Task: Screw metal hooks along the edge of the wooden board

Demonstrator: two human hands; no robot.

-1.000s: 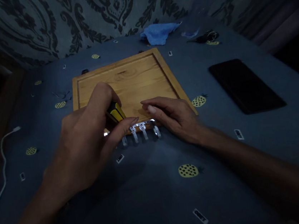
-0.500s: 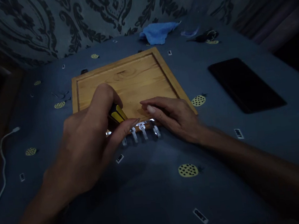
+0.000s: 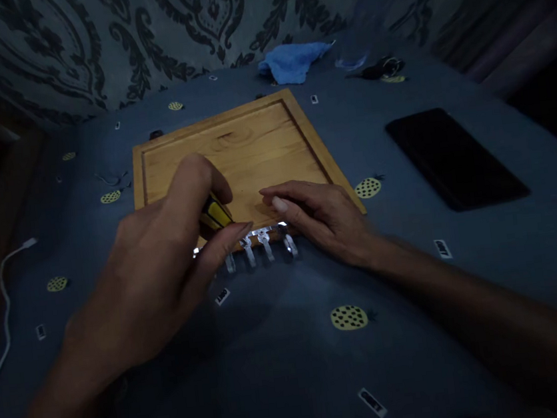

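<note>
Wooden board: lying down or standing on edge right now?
Lying down: the wooden board shows its broad face upward, with the left hand and right hand at its near edge.

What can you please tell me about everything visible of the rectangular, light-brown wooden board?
The rectangular, light-brown wooden board lies on the blue, pineapple-patterned cloth. A border with a dark inner edge frames its grained panel. Shiny, metal-looking hooks line its near edge. The bare right hand appears to rest there; the bare left hand, gripping a yellow-and-black handle, hides the near left part.
</note>
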